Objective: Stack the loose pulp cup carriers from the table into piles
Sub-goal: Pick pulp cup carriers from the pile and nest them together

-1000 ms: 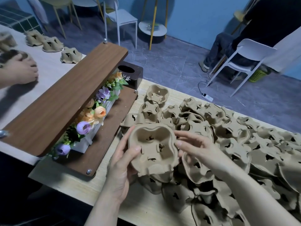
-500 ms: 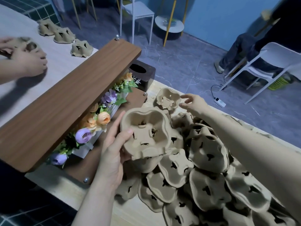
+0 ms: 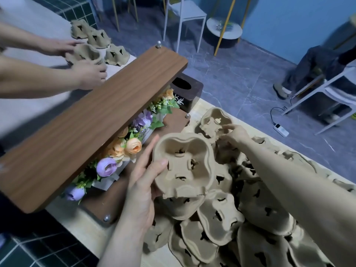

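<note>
Over the table (image 3: 202,107), left hand (image 3: 143,182) grips a carrier (image 3: 184,166); right hand (image 3: 234,134) pinches another carrier (image 3: 212,120)

Left hand (image 3: 141,182) around a carrier stack (image 3: 184,166), right hand (image 3: 234,134) on another carrier (image 3: 212,120)

The cup carriers (image 3: 217,212) are all showing a dull tan-brown pulp. The shelf board (image 3: 92,120) is glowing dark walnut with a streaky grain, over flowers (image 3: 133,147) blooming peach and lilac among green leaves. The counter (image 3: 81,228) is looking pale wood, the wall (image 3: 289,20) blue, the floor (image 3: 240,78) veined grey.
</note>
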The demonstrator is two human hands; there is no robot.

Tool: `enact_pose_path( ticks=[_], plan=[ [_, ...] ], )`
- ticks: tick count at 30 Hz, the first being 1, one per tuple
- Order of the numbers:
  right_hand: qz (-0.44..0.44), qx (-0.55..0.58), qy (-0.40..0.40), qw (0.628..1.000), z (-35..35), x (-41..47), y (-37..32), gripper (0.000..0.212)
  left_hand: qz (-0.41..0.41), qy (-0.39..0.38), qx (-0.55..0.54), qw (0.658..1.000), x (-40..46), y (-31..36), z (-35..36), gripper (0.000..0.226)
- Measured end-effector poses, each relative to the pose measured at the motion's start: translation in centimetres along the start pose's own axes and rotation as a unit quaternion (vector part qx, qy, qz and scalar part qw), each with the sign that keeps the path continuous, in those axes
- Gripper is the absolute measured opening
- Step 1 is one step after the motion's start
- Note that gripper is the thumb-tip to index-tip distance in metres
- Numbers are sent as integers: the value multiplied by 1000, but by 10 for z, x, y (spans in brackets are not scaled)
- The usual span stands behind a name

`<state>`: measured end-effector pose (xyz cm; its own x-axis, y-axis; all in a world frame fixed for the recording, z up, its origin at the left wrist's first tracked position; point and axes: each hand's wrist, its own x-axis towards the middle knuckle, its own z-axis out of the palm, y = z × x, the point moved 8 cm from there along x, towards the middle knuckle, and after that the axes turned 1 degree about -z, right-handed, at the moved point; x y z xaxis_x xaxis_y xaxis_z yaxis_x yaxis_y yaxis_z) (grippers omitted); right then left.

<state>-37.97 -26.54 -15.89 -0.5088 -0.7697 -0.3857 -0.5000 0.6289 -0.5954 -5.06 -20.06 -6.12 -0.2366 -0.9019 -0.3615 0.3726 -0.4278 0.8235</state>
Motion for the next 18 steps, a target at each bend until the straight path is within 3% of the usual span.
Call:
enact_pose_path(
  ticks=[4,11,15,18],
  plan=[
    [43,69,19,997,-3,-3,5,17,-7,8,2,1000,-5,-3,0,58],
    [-36,75,120,989,-44,-43,-16,19,-42,19,6,999,-15,-6,3,60],
    [-77,190,141,969,-71,-88,-31,20,-52,29,7,998,-21,-7,6,47],
    [-132,314,108,934,-84,-136,-50,22,-59,26,13,998,-25,-9,12,45]
  ],
)
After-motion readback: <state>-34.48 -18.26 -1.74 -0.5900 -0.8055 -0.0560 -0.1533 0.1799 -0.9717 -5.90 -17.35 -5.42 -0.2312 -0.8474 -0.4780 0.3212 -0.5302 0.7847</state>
